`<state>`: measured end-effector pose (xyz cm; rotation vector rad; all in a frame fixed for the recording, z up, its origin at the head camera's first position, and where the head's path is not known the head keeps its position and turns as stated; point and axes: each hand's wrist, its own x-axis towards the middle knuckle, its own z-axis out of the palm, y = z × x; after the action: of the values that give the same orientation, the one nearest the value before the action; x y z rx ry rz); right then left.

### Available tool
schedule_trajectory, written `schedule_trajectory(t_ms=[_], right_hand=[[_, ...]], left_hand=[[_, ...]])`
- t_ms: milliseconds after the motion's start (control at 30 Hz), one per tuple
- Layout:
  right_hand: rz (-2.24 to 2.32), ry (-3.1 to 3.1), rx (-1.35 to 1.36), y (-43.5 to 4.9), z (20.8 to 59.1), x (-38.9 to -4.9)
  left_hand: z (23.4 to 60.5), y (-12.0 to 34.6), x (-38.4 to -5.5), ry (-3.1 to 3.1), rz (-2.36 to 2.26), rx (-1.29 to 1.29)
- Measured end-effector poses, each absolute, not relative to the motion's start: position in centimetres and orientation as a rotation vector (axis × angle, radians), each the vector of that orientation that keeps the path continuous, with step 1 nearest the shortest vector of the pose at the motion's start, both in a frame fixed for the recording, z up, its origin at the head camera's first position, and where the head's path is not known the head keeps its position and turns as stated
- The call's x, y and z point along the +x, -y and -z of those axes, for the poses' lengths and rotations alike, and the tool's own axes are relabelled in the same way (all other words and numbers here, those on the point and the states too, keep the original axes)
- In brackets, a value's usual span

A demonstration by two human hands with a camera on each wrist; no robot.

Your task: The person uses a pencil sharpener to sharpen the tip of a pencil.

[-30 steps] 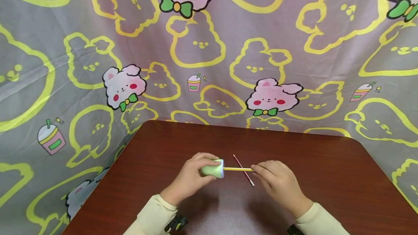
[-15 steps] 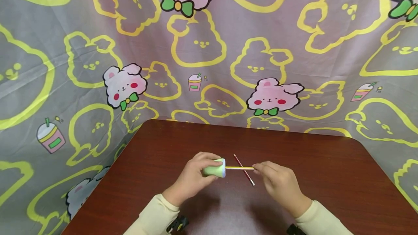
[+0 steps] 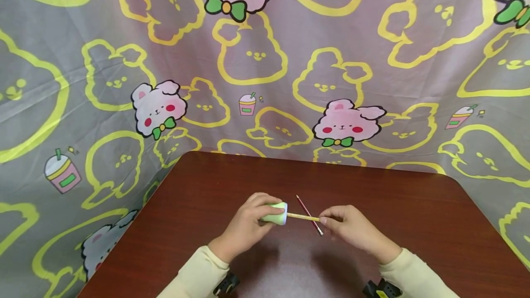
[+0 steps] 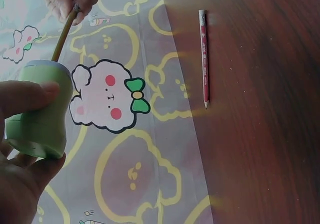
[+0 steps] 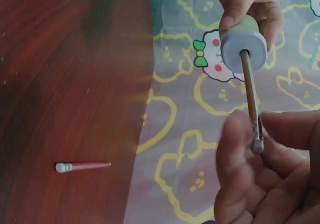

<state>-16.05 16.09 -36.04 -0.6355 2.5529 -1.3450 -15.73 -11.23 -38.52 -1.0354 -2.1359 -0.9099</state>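
Note:
My left hand [image 3: 244,225] grips a light green pencil sharpener [image 3: 275,214], thumb and fingers around its waisted body. Its pale bluish end face [image 5: 231,54] points toward my right hand [image 3: 357,228]. A yellow pencil [image 3: 301,216] is stuck into the round hole in that face. My right hand pinches this pencil near its far end, where an eraser tip [image 5: 257,146] shows between thumb and fingers in the right wrist view. The pencil slants slightly down toward the right hand in the head view. Both hands hold these things above the table.
A red pencil [image 3: 303,205] with a white eraser end lies on the dark brown table [image 3: 207,183], just beyond the yellow one. Behind and beside the table hangs a grey cloth [image 3: 285,77] printed with cartoon animals. Dark wrist devices [image 3: 227,284] sit at the sleeves.
My right hand has shifted its fingers on the yellow pencil, and the pencil now tilts a little lower on that side. The left hand with the sharpener has moved slightly right. The red pencil stays put.

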Motion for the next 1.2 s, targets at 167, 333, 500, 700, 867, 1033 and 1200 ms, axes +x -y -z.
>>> schedule_trajectory(t_ms=[167, 333, 500, 700, 867, 1033, 1200], right_hand=[[1.241, -2.796, -0.656, -15.7, 36.3, -15.7], [1.218, -3.062, -0.815, -15.6, 37.4, -15.3], [1.151, -3.333, -1.305, -15.9, 38.4, -15.6], [1.083, -3.454, -1.914, -15.6, 38.6, -16.4], [0.967, -3.433, -2.307, -15.1, 38.3, -16.5], [0.939, -3.455, -2.273, -14.9, 38.4, -16.5], [1.078, -3.429, -1.756, -15.1, 38.5, -16.1]], left_hand=[[38.7, 11.3, -15.7, 2.162, 0.956, -1.005], [38.7, 11.4, -15.8, 2.163, 1.019, -0.982], [38.6, 11.7, -15.7, 2.176, 1.146, -0.93], [38.0, 11.9, -15.4, 2.268, 1.359, -0.866], [37.8, 12.1, -15.3, 2.365, 1.494, -0.822], [37.6, 12.0, -15.3, 2.378, 1.431, -0.843], [37.5, 11.6, -15.3, 2.336, 1.253, -0.869]])
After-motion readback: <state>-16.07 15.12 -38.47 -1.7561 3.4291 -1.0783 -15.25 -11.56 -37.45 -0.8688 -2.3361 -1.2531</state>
